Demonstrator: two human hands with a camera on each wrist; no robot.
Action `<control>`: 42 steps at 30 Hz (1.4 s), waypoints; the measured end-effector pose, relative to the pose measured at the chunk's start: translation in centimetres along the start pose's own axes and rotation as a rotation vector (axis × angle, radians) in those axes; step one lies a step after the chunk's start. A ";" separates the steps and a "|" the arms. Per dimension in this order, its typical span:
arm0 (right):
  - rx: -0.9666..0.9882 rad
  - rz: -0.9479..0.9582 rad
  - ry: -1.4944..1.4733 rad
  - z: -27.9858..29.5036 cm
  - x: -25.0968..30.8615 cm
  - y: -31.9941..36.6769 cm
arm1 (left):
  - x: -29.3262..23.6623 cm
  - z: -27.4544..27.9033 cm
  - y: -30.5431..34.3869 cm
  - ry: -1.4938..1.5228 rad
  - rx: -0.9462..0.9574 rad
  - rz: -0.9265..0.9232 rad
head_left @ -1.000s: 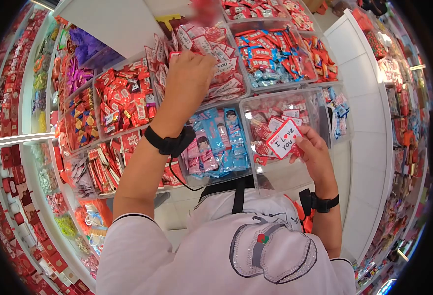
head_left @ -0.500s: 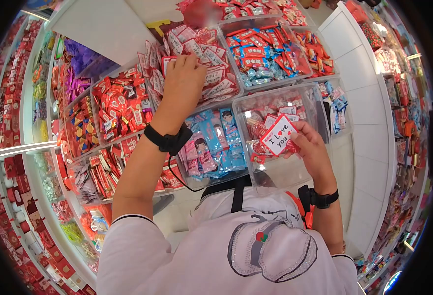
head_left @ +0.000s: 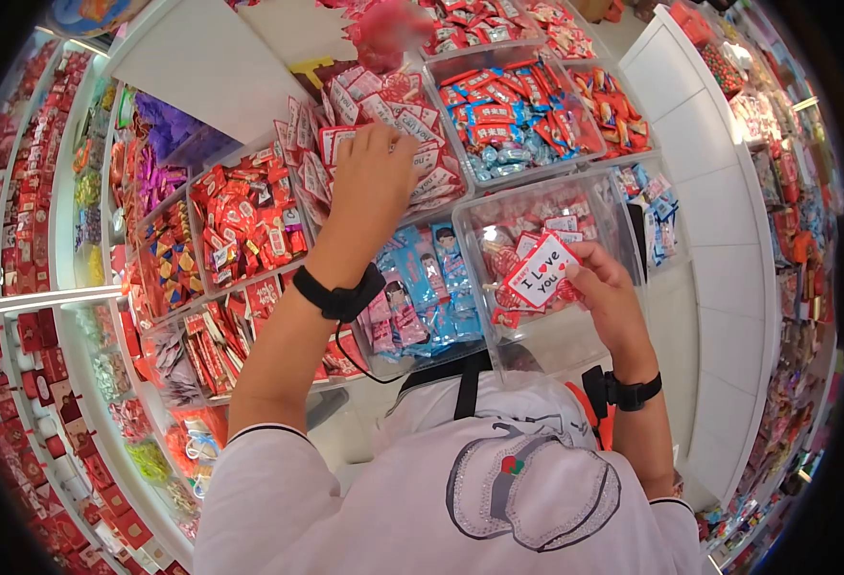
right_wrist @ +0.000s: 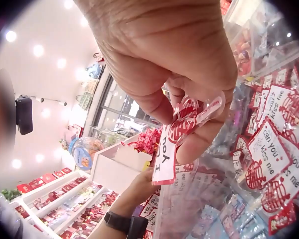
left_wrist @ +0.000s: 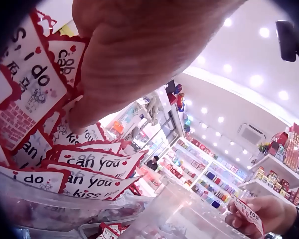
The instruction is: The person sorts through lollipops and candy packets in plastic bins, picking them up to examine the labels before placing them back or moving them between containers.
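In the head view, my right hand (head_left: 606, 292) pinches a white, red-bordered candy packet (head_left: 542, 270) printed "I Love you" between thumb and fingers, over a clear bin (head_left: 537, 350) holding similar packets. The right wrist view shows the held packet (right_wrist: 165, 149) edge-on, with a clear, red-patterned part. My left hand (head_left: 374, 177) reaches into a heaped bin of "can you kiss me" packets (head_left: 431, 177), fingers bent down among them. Packets (left_wrist: 89, 164) crowd around the left thumb in the left wrist view. The left fingertips are hidden, so I cannot tell whether they pinch one.
Blue and pink packets (head_left: 427, 297) fill the bin between my arms. Red candies (head_left: 240, 216) lie left, red and blue wrapped sweets (head_left: 508, 110) at the back right. A white counter (head_left: 728, 249) runs along the right; stocked shelves (head_left: 38, 287) line the left.
The left hand shifts slightly among the packets, staying in the same bin. My right hand keeps its hold on the packet, which has tilted a little. The head view has shifted slightly.
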State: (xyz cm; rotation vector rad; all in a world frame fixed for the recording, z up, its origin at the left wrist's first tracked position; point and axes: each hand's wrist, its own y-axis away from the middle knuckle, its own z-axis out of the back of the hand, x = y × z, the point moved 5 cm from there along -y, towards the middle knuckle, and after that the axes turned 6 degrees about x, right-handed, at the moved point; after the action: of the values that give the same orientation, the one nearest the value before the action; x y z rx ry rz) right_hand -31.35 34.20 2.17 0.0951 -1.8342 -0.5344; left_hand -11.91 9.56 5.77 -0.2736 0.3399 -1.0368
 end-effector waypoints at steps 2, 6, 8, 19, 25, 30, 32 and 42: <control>-0.008 0.016 -0.009 -0.1 0.1 0.2 | -2.3 2.0 -0.2 0.150 -0.034 -0.024; -0.018 0.082 -0.016 -1.2 1.0 -0.1 | -7.8 1.2 1.0 0.845 0.353 0.070; -0.011 0.115 -0.012 -1.8 1.4 -0.3 | -9.9 -0.1 1.6 1.161 0.544 0.115; 0.010 0.145 0.079 -2.7 2.3 -0.1 | -3.0 4.7 1.5 0.885 0.166 0.286; -0.033 0.099 0.072 -1.0 1.5 0.4 | 9.4 11.0 1.2 0.309 -0.067 0.402; -0.027 0.087 0.059 -1.2 0.9 0.4 | 12.4 10.9 0.7 -0.008 -0.079 0.113; -0.025 0.083 0.059 -1.3 0.8 0.3 | 12.6 10.0 0.6 -0.024 -0.012 0.087; -0.042 0.067 0.056 -1.0 0.5 0.8 | 13.5 6.1 0.1 -0.091 0.012 -0.136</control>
State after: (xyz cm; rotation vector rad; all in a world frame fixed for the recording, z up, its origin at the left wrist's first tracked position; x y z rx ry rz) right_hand -30.41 34.43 3.16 0.0202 -1.7645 -0.5184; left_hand -3.10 -1.82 9.36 -0.3354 0.2357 -1.1561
